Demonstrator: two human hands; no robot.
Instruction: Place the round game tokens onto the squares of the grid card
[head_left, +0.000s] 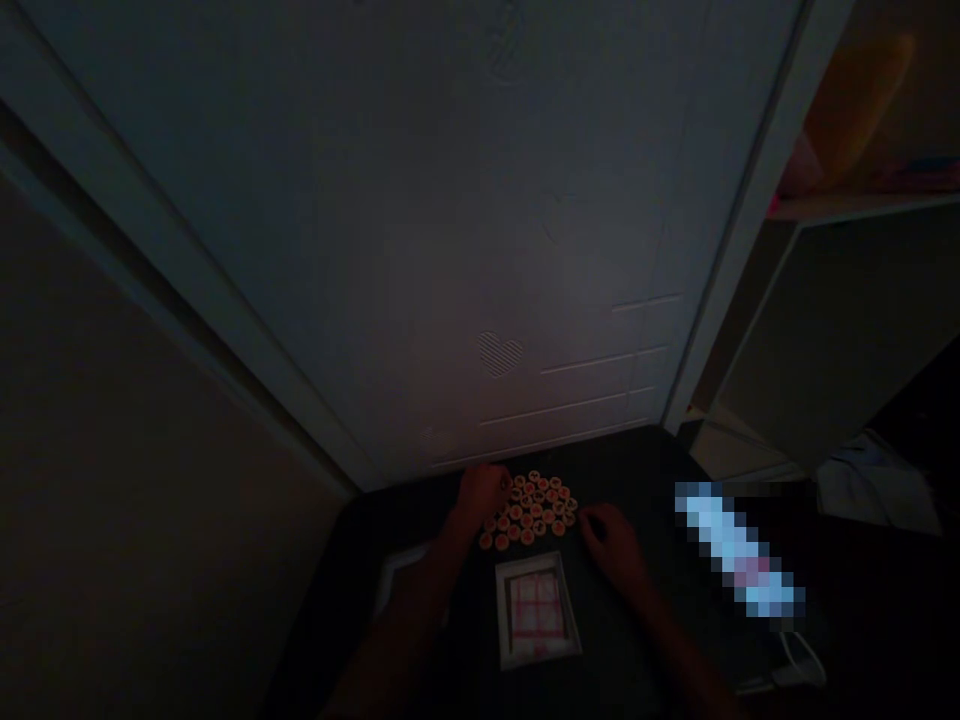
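Observation:
Round pale discs (527, 520) with red and dark marks, looking like Chinese chess pieces, lie close together on a dark tabletop (622, 640). At their upper left edge is my left hand (486, 490), its fingers curled in; whatever they hold, if anything, is hidden. My right hand (609, 540) rests at the right edge of the discs with its fingers bent together, and I cannot make out anything in them. Below the discs, between my forearms, sits an open white box (501, 625) containing a sheet with red grid lines (538, 605).
A pale flat tray or lid (397, 575) is partly covered by my left forearm. To the right lies a bright, pixelated object (739, 550) near a white cable (806, 660). Behind the table rises a white panel (495, 240) with a heart relief. The room is dim.

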